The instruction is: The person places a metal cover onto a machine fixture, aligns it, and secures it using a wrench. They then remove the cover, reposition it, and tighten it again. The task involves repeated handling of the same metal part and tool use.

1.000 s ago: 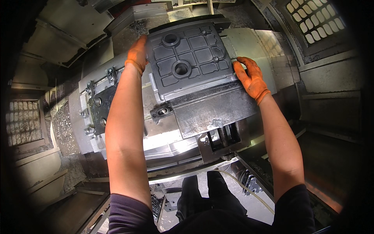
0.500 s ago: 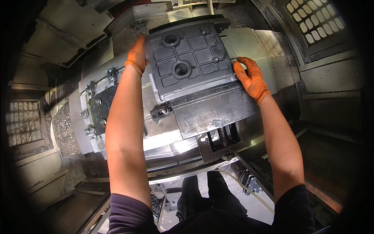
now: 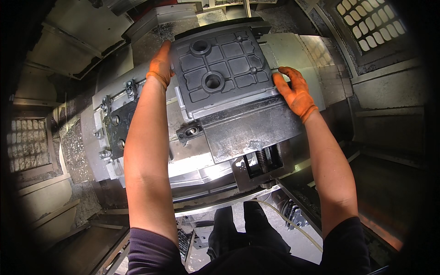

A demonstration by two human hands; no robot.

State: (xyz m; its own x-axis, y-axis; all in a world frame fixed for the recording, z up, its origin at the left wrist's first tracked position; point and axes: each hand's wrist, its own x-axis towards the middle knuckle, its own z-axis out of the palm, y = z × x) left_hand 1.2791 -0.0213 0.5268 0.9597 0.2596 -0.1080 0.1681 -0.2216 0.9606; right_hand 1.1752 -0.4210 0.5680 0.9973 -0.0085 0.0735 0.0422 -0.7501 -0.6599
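A dark grey cast metal plate (image 3: pixel 236 64) with a ribbed grid of pockets and two round bosses lies face up in a machine vise (image 3: pixel 252 130). My left hand (image 3: pixel 160 66), in an orange glove, presses along the plate's left edge; its fingertips are partly hidden. On the opposite side my right hand (image 3: pixel 295 91), gloved alike, grips the lower right edge between thumb and fingers. A silvery strip (image 3: pixel 238 104) runs along the plate's near side, and the vise's screw (image 3: pixel 261 160) shows below the near jaw.
Left of the vise, a black block (image 3: pixel 118 121) with holes sits among several bolted clamps (image 3: pixel 131 89). A slotted clamp (image 3: pixel 189 131) is close to the vise's near left corner. Metal enclosure walls surround the machine table, with a grated window (image 3: pixel 371 23) at upper right. A hose (image 3: pixel 284 215) hangs near my legs.
My right hand has shifted very slightly to the left against the plate's edge. The plate and my left hand look practically still.
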